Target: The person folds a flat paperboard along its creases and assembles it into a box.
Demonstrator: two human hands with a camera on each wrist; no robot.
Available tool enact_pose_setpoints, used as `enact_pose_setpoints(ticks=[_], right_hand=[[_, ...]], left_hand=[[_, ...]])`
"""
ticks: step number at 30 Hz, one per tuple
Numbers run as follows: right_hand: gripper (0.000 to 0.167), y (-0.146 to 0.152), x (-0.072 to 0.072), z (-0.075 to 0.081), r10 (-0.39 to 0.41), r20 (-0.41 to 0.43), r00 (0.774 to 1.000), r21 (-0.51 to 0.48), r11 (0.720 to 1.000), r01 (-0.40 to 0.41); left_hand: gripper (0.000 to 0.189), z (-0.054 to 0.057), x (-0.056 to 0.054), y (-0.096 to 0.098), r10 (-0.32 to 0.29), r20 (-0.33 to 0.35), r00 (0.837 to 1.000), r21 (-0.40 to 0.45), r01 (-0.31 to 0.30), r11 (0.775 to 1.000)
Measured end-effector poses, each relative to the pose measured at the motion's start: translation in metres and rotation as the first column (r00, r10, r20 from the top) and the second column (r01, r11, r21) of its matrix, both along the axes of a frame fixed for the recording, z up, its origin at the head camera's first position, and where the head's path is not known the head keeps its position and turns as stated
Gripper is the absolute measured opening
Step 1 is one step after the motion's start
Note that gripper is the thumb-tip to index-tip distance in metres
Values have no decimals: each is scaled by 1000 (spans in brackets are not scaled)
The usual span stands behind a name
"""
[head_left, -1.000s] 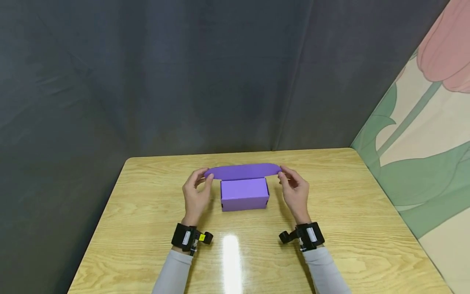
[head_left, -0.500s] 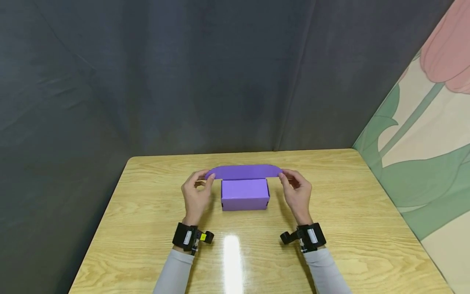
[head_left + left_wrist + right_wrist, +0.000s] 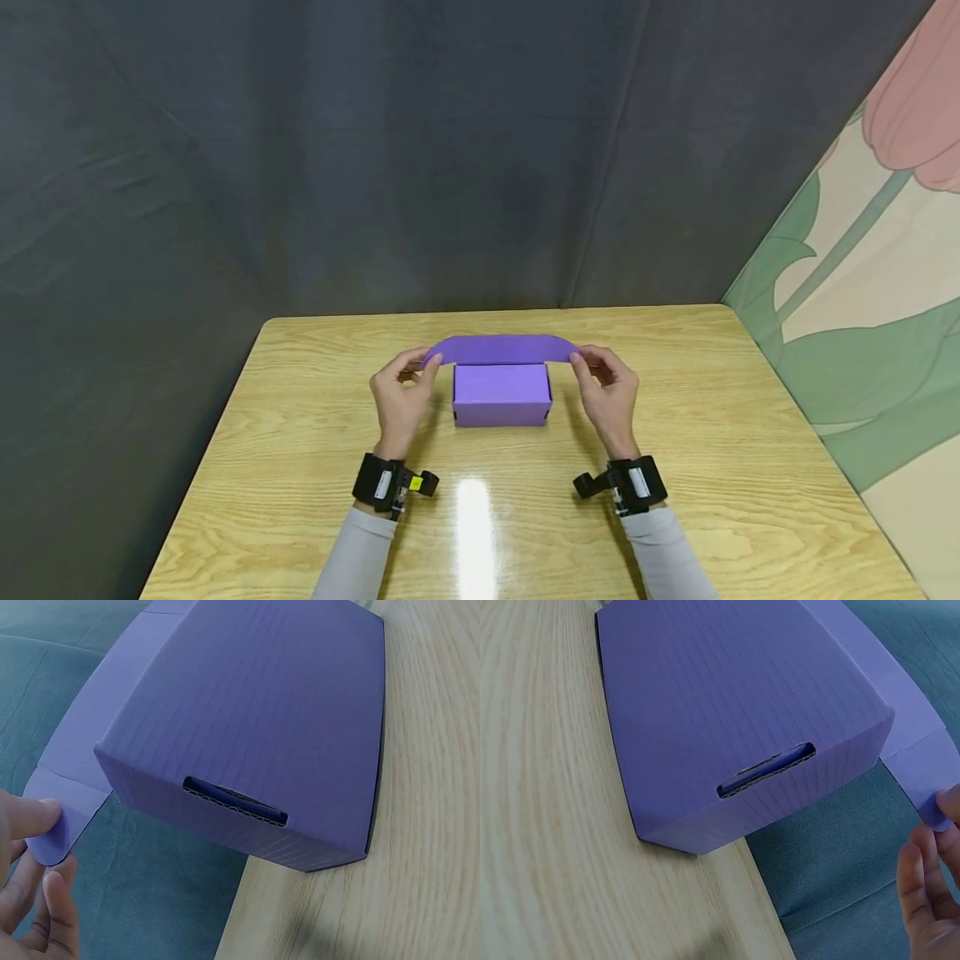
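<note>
A small purple cardboard box (image 3: pixel 501 385) sits on the table, its long flap (image 3: pixel 502 349) extending from the far edge. At the flap's left end, my left hand (image 3: pixel 400 402) pinches the rounded tab (image 3: pixel 56 810) between thumb and fingers. My right hand (image 3: pixel 609 400) pinches the matching tab (image 3: pixel 926 780) at the right end. Both tabs bend at a crease where they meet the flap. A narrow slot (image 3: pixel 236 802) is cut along the box's left edge, and a similar slot (image 3: pixel 766 771) shows on its right.
The wooden table (image 3: pixel 300 467) extends around the box on all sides. A dark grey curtain (image 3: pixel 420 167) hangs behind the table's far edge. Fabric with a tulip print (image 3: pixel 885 317) runs along the right side.
Both hands stay on the tabs. The flap has become more level, and its two ends now curve downward at the creases. The box has barely shifted in view.
</note>
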State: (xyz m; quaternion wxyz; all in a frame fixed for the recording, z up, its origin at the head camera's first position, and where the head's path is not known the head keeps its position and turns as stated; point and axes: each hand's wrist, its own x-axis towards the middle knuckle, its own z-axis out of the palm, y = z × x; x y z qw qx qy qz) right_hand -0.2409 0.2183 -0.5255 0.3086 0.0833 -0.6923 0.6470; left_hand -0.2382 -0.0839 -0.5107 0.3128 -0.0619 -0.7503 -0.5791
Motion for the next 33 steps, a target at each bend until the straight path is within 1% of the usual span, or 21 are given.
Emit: enact_pose_setpoints(ticks=[5,9,12,13,15,19,20,22,25,28,31,33], right_hand=[[13,-3,2,4,-3,-15,1000,25,1000,4],[12,-9,10,20,3,-27,1000,49,999,-1],[11,-12,16,29,11,-32,999,63,998,-9],[10,-13,17,30,16,-31,999,63,998,-14],[10,-14,18,31,32,-26,999,60,998,-30],[7,-10,10,14,73,-15,997,42,996,-72],[7,-9,9,11,84,-12,996,38,996,-83],[5,-6,5,3,98,-8,995,39,994,-98],[9,-5,6,3,122,14,992,50,991,-123],[16,-4,6,4,143,41,989,65,987,-145],[20,-4,7,4,156,59,986,73,984,-160],[20,-3,8,4,168,61,984,76,982,-173]], left_hand=[[14,2,2,1,-5,2,1000,18,5,1000],[15,3,2,3,-9,-4,1000,12,9,1000],[16,4,3,4,-6,8,1000,2,6,1000],[16,6,4,5,-8,17,1000,0,8,1000],[15,15,9,8,-18,22,1000,-10,18,1000],[13,16,9,6,-68,11,998,-7,68,998],[13,14,8,5,-79,5,997,-8,79,997],[12,6,4,2,-96,7,995,-2,96,995],[11,7,4,2,-94,21,995,-21,95,995],[14,9,4,2,-92,46,995,-17,92,996],[15,10,5,2,-121,82,989,16,120,993],[15,12,6,1,-151,115,982,50,146,988]])
